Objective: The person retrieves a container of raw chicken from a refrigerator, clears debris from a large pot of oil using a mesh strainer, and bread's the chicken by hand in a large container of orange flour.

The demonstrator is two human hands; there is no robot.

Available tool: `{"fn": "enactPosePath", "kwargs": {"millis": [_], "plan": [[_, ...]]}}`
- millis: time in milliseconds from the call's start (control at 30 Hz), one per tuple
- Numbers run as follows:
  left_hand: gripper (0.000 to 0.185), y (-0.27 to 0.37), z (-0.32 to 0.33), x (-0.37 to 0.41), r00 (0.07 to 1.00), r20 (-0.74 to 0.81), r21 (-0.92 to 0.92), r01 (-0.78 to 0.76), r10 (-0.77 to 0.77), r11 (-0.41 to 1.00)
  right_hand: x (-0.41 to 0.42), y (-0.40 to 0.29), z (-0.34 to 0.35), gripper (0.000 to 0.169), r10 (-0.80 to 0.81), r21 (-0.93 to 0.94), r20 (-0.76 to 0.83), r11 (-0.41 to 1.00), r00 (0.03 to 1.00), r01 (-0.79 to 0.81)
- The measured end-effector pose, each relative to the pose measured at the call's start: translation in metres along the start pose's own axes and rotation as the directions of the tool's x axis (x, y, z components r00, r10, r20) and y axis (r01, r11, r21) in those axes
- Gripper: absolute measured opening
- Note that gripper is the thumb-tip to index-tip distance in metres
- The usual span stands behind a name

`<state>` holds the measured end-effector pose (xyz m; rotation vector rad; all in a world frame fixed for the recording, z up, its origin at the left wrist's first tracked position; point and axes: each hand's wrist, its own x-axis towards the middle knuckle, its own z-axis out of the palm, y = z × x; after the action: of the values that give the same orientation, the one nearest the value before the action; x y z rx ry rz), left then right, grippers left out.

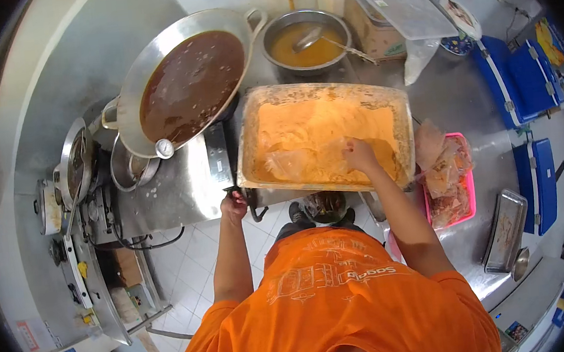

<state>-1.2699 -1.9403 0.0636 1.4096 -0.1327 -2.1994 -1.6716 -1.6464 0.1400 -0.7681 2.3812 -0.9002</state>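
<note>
My left hand (234, 204) is at the front edge of the steel counter, its fingers curled at the black gas stove's front knob area; its exact grip cannot be told. My right hand (359, 154) reaches into a large rectangular tub (331, 188) of orange breading powder (322, 117), fingers at a thin, powder-coated piece of food. A clear plastic bag or similar filmy piece (288, 164) lies in the powder to its left. Behind the stove's front, a large two-handled wok (127, 109) holds dark brown oil (193, 83), with a dial thermometer (164, 148) at its rim.
A steel bowl (268, 51) of yellow liquid with a ladle (308, 39) stands behind the tub. On the right are a pink basket (471, 194) of bagged or coated pieces, a metal tray (506, 232) and blue coolers (544, 185). Smaller pans (135, 161) and hoses are on the left.
</note>
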Motion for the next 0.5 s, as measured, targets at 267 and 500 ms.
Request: {"fn": "enactPosePath", "kwargs": {"millis": [267, 500], "plan": [[0.031, 0.008, -0.004, -0.044, 0.994, -0.041, 0.217, -0.089, 0.1, 0.972, 0.01, -0.013, -0.003, 0.022, 0.001, 0.094, 0.063, 0.996, 0.998, -0.007], [0.015, -0.038, 0.115, -0.145, 0.508, 0.548, 0.56, -0.813, 0.665, 0.16, -0.039, -0.044, -0.042, 0.004, 0.206, 0.816, -0.082, 0.575, 0.975, -0.054]]}}
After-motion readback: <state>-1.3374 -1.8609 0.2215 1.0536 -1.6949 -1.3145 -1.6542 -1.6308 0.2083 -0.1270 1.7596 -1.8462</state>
